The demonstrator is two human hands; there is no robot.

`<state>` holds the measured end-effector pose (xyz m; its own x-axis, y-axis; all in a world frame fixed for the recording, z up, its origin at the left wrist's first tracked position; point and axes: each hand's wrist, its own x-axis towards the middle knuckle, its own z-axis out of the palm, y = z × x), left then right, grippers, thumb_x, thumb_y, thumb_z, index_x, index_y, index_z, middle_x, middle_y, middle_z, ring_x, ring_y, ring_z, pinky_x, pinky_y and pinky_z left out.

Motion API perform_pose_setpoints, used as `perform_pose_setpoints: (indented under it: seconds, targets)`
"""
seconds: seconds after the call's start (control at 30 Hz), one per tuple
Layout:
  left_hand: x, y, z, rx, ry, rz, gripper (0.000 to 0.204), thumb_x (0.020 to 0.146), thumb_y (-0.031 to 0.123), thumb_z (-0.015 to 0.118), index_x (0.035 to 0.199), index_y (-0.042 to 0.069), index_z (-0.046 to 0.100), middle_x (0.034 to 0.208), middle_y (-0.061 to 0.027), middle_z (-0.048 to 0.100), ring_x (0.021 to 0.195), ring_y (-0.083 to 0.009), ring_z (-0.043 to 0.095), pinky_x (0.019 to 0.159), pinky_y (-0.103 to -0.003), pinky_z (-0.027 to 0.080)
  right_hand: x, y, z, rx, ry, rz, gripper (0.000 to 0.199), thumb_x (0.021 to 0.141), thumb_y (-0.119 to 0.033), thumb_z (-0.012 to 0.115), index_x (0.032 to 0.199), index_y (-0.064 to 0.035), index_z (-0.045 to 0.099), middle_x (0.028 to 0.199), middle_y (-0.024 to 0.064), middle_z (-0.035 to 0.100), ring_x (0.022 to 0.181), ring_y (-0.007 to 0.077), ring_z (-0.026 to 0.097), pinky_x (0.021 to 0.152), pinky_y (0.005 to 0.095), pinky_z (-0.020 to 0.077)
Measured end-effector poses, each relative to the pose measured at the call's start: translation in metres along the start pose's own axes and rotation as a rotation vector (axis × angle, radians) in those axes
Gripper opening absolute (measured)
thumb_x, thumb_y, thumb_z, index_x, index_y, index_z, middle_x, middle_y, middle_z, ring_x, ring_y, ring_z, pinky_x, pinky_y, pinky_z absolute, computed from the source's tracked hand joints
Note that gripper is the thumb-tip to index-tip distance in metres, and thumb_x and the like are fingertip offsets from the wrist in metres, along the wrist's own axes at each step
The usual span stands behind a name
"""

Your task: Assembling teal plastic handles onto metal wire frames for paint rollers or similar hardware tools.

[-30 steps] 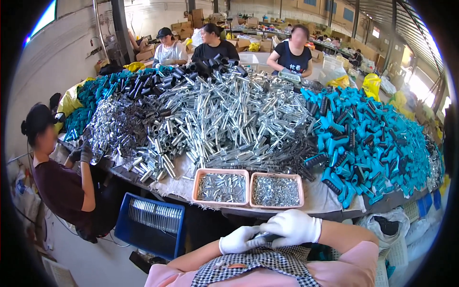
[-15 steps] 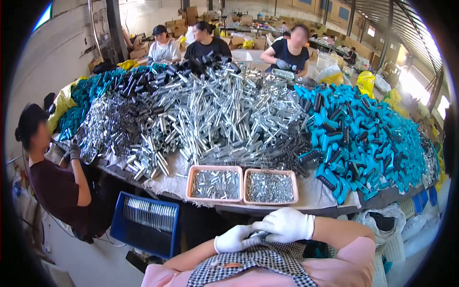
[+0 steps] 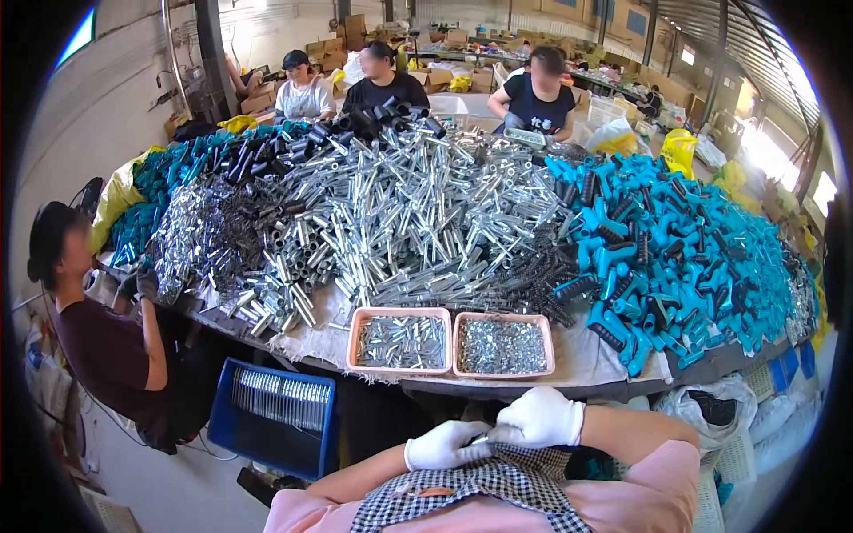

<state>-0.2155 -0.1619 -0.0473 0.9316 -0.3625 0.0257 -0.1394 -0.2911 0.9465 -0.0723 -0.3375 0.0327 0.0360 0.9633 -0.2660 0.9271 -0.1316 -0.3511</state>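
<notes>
Lower centre | white-gloved left hand (image 3: 443, 446) and right hand (image 3: 540, 417) grasping silvery metal part (image 3: 481, 439), shape mostly hidden | could slip: slick metal

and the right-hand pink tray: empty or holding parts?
Holding parts: small silvery metal pieces spread across the pink tray, within its rim. How deep they lie, cannot tell.
</notes>
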Motion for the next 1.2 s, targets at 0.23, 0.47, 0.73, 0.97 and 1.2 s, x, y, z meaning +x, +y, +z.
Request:
perform_pose_setpoints:
  seconds: [0.23,0.47,0.73,0.97,1.2]
  targets:
    - [-0.001,-0.007,0.01,-0.04,0.121,0.032,0.047,0.096,0.038,0.061,0.123,-0.001,0.059,0.1,-0.0222,0.068,0.09,-0.0328,0.068,0.08,-0.038,0.052,-0.003,-0.001,0.0,-0.12,0.272,-0.245,0.046,0.086,-0.047,0.065,0.111,-0.0095,0.059,0.081,0.0084,0.067,0.073,0.0285,0.067,0.06,0.0416,0.0518]
    - [0.01,-0.001,0.003,0.051,0.008,-0.021,0.038,0.095,0.028,0.064,0.119,-0.001,0.061,0.098,-0.0226,0.068,0.088,-0.0344,0.068,0.08,-0.039,0.053,0.0,0.013,0.01,-0.029,0.122,-0.222,0.028,0.082,-0.037,0.065,0.08,-0.0091,0.063,0.063,0.012,0.064,0.057,0.0333,0.065,0.053,0.0444,0.0512]
    - [0.005,-0.007,0.022,0.199,0.153,0.015,0.04,0.091,0.029,0.067,0.115,-0.002,0.062,0.091,-0.0232,0.067,0.082,-0.0385,0.067,0.073,-0.042,0.053,0.011,0.011,0.011,0.087,-0.142,-0.03,0.047,0.087,-0.048,0.053,0.079,-0.0063,0.072,0.069,0.0189,0.067,0.066,0.0375,0.066,0.062,0.0462,0.0522]
    - [0.01,-0.001,0.028,0.294,0.159,-0.053,0.041,0.091,0.034,0.064,0.115,0.0,0.06,0.09,-0.0226,0.067,0.082,-0.0401,0.066,0.072,-0.045,0.052,0.004,0.012,0.009,0.668,-0.422,0.333,0.043,0.096,-0.04,0.048,0.088,-0.0054,0.072,0.063,0.0089,0.061,0.054,0.0192,0.061,0.051,0.0357,0.0459]
    - [0.006,0.019,-0.02,0.181,0.201,0.047,0.033,0.092,0.028,0.064,0.109,-0.001,0.064,0.088,-0.0235,0.067,0.08,-0.0379,0.067,0.074,-0.042,0.053,-0.005,0.012,-0.001,0.057,0.384,-0.177,0.067,0.085,-0.063,0.059,0.117,-0.004,0.057,0.093,0.0186,0.067,0.084,0.0378,0.067,0.074,0.0454,0.0537]
